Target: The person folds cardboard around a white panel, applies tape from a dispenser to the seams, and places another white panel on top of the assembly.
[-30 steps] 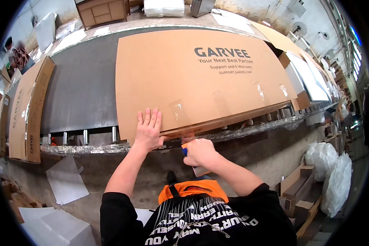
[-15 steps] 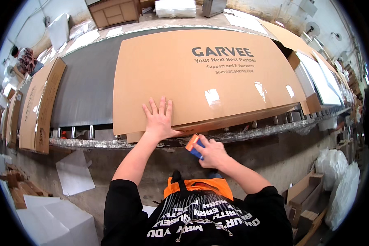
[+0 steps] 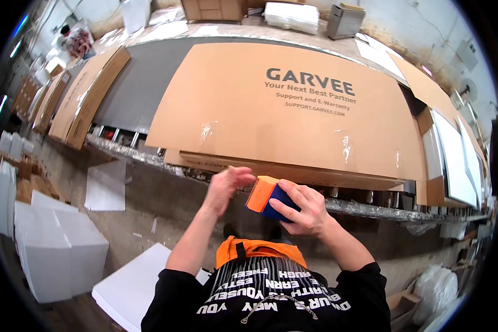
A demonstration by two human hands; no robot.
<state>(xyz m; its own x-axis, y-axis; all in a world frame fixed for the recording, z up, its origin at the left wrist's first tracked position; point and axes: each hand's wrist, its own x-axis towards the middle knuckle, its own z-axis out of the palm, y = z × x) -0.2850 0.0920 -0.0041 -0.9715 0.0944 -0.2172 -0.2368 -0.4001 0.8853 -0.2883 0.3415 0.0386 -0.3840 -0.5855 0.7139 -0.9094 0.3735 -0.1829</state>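
My right hand (image 3: pixel 305 209) grips a tape dispenser (image 3: pixel 268 196) with an orange toothed front and a dark blue body, held in front of the box's near edge. Just left of the dispenser is my left hand (image 3: pixel 222 191), raised off the box with its fingers pointing toward the toothed edge. Those fingers are smeared by motion, and I cannot tell whether they pinch anything. A large flat brown cardboard box (image 3: pixel 227 99) with dark print lies on the conveyor, its near side facing me. Shiny strips of clear tape (image 3: pixel 346 150) show along its near top edge.
The grey conveyor belt (image 3: pixel 144 77) runs left to right, with a film-wrapped rail (image 3: pixel 359 210) along its near side. More cartons (image 3: pixel 88 97) stand at the left; an open carton with white panels (image 3: pixel 454 155) is at the right. White foam blocks (image 3: pixel 61 249) sit on the floor.
My left hand has lifted off the box top and come back beside the dispenser. My right hand has raised and turned the dispenser. The view has shifted, and the box appears tilted.
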